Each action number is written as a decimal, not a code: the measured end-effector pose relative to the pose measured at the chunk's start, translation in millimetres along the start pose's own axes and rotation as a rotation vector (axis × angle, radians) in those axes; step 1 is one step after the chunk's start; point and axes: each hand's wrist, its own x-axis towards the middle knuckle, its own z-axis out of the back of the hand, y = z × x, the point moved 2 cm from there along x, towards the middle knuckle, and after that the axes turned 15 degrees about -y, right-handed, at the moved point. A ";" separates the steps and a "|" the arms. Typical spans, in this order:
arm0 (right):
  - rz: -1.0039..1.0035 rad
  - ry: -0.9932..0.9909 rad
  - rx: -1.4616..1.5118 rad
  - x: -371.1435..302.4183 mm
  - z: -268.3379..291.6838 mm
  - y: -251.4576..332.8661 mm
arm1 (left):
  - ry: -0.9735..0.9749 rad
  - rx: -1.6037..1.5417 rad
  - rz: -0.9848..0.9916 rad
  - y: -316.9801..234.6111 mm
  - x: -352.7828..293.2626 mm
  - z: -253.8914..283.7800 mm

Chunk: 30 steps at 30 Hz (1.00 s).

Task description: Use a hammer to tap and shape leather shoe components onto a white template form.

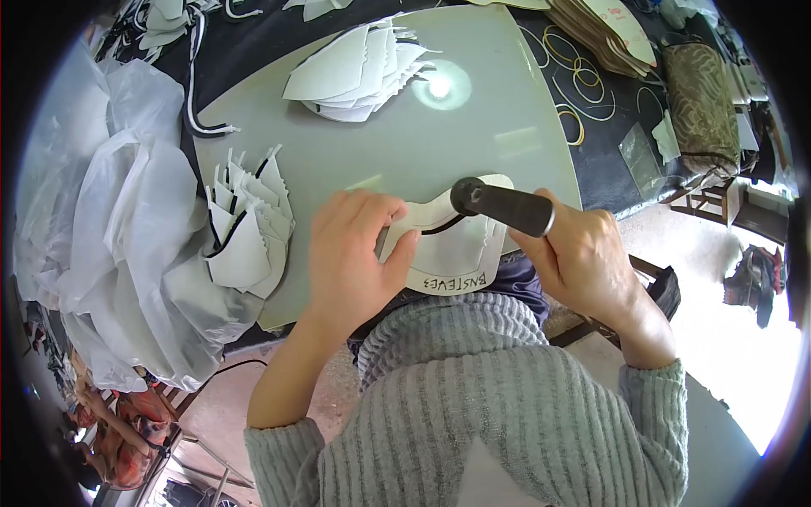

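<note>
In front of me at the board's near edge lies a cream card template (500, 182) with handwriting along its near side. On it rests a pale cut piece (448, 251) with a black edging strip (443, 226). My left hand (355, 245) rests at its left side, thumb and forefinger apart and touching it. My right hand (583, 253) is closed round a dark hammer (507, 207), whose round end is over the upper part of the template. The palm hides part of the hammer's handle.
A grey board (355, 160) bears a fanned stack of white pieces (359, 72) and an upright bundle of edged pieces (249, 228). Plastic bags (135, 228) crowd the left. Coiled cords (583, 80), card templates (600, 38) and a patterned roll (699, 106) lie at the right.
</note>
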 end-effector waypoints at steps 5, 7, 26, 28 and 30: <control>0.054 0.127 -0.106 -6.4 -7.7 0.1 | 0.427 0.108 0.195 -6.0 27.9 -5.3; 0.088 0.122 -0.178 0.4 -7.2 -1.3 | 0.423 0.081 0.203 0.6 25.4 -3.5; 0.045 0.034 -0.108 0.0 -16.9 -14.0 | 0.446 0.054 0.287 -0.2 27.4 -1.9; 0.017 0.049 -0.091 -3.0 -14.1 -15.1 | 0.453 0.075 0.282 -2.5 28.2 -4.4; -0.037 0.069 -0.129 -10.3 -16.8 -18.5 | 0.467 0.090 0.264 -2.3 27.3 -5.9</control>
